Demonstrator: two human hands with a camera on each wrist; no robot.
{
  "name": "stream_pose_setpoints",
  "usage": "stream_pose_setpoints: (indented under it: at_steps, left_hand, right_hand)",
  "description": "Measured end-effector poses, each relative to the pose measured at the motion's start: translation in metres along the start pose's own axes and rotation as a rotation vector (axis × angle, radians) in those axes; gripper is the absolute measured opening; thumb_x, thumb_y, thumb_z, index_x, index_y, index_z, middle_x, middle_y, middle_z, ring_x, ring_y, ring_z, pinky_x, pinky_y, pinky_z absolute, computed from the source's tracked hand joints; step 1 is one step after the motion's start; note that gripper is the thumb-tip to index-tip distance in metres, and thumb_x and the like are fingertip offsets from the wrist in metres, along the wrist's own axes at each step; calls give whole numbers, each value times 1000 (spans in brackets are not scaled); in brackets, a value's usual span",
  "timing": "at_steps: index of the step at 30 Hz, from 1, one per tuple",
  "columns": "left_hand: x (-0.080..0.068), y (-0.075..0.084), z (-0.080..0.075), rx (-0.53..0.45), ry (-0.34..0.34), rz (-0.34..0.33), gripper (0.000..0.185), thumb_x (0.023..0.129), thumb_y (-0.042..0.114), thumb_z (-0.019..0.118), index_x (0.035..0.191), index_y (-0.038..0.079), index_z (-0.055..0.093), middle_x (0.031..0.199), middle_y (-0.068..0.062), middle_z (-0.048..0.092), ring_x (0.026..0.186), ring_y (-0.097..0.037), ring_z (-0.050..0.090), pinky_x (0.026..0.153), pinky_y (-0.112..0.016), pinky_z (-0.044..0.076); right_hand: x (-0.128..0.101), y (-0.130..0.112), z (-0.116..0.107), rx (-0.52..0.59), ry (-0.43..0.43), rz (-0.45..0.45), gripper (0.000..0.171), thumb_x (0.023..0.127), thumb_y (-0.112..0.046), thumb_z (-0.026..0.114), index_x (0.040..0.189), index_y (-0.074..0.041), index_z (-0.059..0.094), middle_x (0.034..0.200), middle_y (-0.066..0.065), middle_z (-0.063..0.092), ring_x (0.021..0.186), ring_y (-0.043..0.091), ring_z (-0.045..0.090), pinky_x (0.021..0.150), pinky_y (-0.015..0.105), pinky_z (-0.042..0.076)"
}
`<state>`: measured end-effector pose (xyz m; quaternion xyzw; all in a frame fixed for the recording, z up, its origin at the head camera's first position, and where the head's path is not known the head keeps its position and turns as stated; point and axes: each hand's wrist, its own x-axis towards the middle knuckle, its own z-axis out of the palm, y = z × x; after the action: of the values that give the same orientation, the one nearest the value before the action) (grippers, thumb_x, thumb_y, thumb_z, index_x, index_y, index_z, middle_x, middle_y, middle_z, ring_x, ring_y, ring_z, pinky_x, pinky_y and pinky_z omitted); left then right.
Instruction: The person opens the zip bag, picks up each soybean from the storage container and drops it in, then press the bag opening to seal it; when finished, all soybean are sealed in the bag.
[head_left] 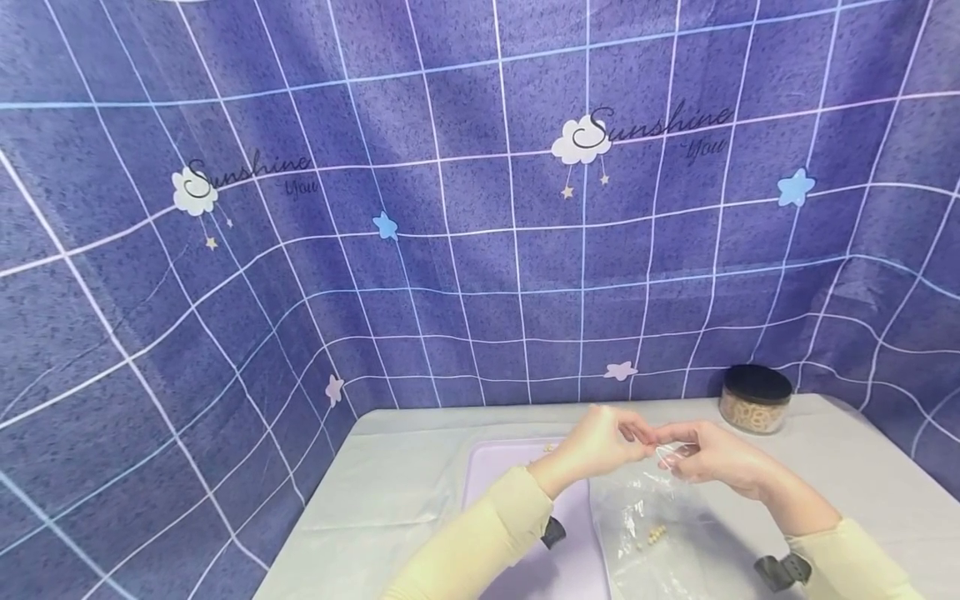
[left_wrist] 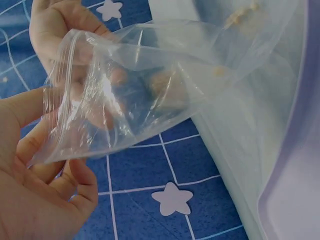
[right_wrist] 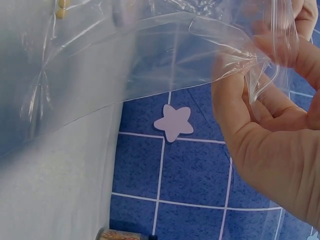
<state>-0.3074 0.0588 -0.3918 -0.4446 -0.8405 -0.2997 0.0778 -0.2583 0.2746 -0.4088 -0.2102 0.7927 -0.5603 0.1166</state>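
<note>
Left hand (head_left: pixel 600 446) pinches clear bag (head_left: pixel 660 525) mouth | right hand (head_left: pixel 712 458) pinches opposite lip | bag hangs between them toward bench (head_left: pixel 405 483)

I counted 1 clear plastic zip bag (head_left: pixel 652 517), 1 lilac plastic tray (head_left: pixel 517 467), and 1 black-lidded round jar (head_left: pixel 755 398).

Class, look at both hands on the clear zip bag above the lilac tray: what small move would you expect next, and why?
Probably parting the bag's mouth a little wider. The left hand and right hand each pinch the top edge of the clear zip bag, which hangs over the lilac tray with a few beads near its bottom.
</note>
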Motion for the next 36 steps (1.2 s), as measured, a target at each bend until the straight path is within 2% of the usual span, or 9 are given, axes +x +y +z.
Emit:
stream_pose_setpoints:
  at_steps: [4, 7, 9, 13, 16, 20, 27, 31, 36]
  left_hand:
    - [1, -12, -10, -31, 107, -12, 15, 82, 24, 73, 95, 18, 72, 87, 9, 72, 74, 4, 59, 69, -6, 45]
    - [1, -31, -17, -37, 169, -81, 13, 85, 23, 69, 95, 16, 72, 84, 6, 71, 69, 2, 59, 66, -10, 46]
    - [-1, -47, -20, -36, 186, -152, 12, 86, 23, 67, 94, 16, 73, 82, 6, 71, 68, 1, 58, 65, -12, 47]
    - [-12, -85, -23, -2, 189, -313, 10, 85, 22, 67, 91, 17, 74, 81, 7, 71, 73, -3, 62, 69, -18, 49]
    - [-23, -111, -22, 34, 160, -416, 8, 82, 20, 67, 86, 16, 74, 81, 6, 71, 75, -6, 63, 71, -22, 50]
    - [-37, -133, -19, 62, 93, -504, 6, 78, 18, 70, 81, 14, 73, 78, 4, 69, 72, -10, 61, 70, -27, 50]
    - [-57, -150, -11, 117, -8, -563, 9, 72, 15, 77, 73, 14, 68, 73, 7, 65, 63, -9, 53, 61, -25, 46]
    - [-62, -149, -9, 174, -38, -571, 12, 68, 15, 78, 68, 15, 66, 69, 8, 62, 61, -10, 51, 56, -25, 43]
    - [-64, -146, -7, 220, -57, -579, 12, 67, 15, 79, 66, 17, 67, 68, 10, 60, 64, -10, 52, 56, -27, 44]
  right_hand:
    - [0, 0, 0, -31, 8, 18, 60, 74, 4, 59, 133, 6, 48, 120, 20, 60, 81, 11, 61, 60, 25, 51]
    - [0, -1, 1, -46, 14, 25, 61, 73, 5, 59, 133, 2, 50, 118, 18, 60, 71, 8, 57, 57, 23, 49]
    - [0, -1, 1, -47, 18, 29, 61, 72, 5, 59, 132, 3, 50, 116, 19, 60, 70, 8, 57, 57, 23, 49]
    - [0, -2, 0, -65, 24, 33, 62, 72, 5, 61, 133, 3, 49, 117, 18, 60, 70, 9, 57, 58, 25, 50]
    - [1, -4, -1, -81, 29, 34, 62, 73, 4, 61, 133, 2, 49, 117, 17, 60, 72, 9, 56, 58, 26, 50]
    - [3, -7, -3, -87, 39, 31, 61, 73, 3, 61, 133, 0, 51, 115, 17, 60, 73, 11, 57, 58, 26, 49]
    - [1, -3, -3, -56, 25, 37, 58, 76, 4, 61, 133, 1, 50, 117, 17, 59, 74, 10, 56, 61, 26, 50]
    - [-1, -1, -2, -44, 19, 32, 59, 74, 4, 61, 132, 1, 51, 114, 17, 59, 70, 7, 55, 59, 24, 49]
    - [0, 0, -1, -46, 19, 32, 60, 74, 5, 60, 133, 1, 50, 118, 18, 59, 71, 7, 56, 59, 25, 50]
